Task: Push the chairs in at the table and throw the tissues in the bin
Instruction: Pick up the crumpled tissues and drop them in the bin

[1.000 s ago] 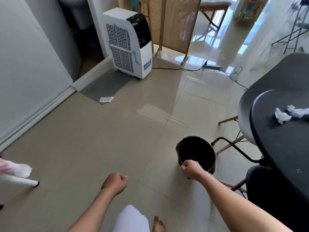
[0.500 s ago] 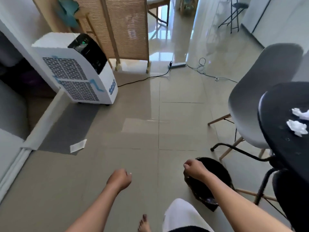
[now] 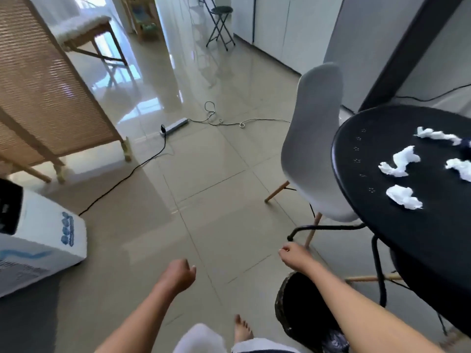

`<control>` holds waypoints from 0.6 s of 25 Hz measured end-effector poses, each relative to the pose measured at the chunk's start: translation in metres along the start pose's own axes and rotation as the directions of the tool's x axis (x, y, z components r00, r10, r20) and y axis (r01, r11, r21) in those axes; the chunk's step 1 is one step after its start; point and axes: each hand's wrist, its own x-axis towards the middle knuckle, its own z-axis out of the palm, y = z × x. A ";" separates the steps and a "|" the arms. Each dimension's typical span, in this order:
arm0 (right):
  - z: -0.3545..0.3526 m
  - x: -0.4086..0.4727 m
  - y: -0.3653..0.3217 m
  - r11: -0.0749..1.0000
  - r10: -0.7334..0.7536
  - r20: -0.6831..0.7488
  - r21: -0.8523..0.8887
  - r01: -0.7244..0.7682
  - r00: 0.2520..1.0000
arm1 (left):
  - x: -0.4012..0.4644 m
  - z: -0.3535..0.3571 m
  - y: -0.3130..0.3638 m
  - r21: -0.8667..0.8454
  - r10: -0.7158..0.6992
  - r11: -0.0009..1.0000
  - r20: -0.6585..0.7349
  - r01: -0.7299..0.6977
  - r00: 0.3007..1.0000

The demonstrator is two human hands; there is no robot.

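Several crumpled white tissues (image 3: 398, 164) lie on the round black table (image 3: 382, 225) at the right. A grey chair (image 3: 313, 138) with wooden legs stands at the table's left edge, its seat partly under the top. The dark round bin (image 3: 300, 309) sits on the floor beside the table's black legs, under my right forearm. My right hand (image 3: 294, 256) hovers just past the bin's far rim with its fingers curled and nothing visible in it. My left hand (image 3: 178, 275) is a loose fist over the tiles, holding nothing.
A white air cooler (image 3: 38, 243) stands at the left, with a woven folding screen (image 3: 43, 93) behind it. A power strip (image 3: 175, 124) and loose cables cross the glossy tiled floor ahead. A black folding stool (image 3: 220, 24) stands far back. My bare foot (image 3: 242, 329) is near the bin.
My view has swung right, bringing the table top and more tissues into sight. My right hand has come off the bin's rim and moved forward; the left fist stays level.
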 end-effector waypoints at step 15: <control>-0.088 -0.023 -0.006 0.712 0.613 -0.383 0.647 -0.273 0.691 | 0.121 -0.117 0.280 0.232 0.708 0.555 0.373 -0.799 0.600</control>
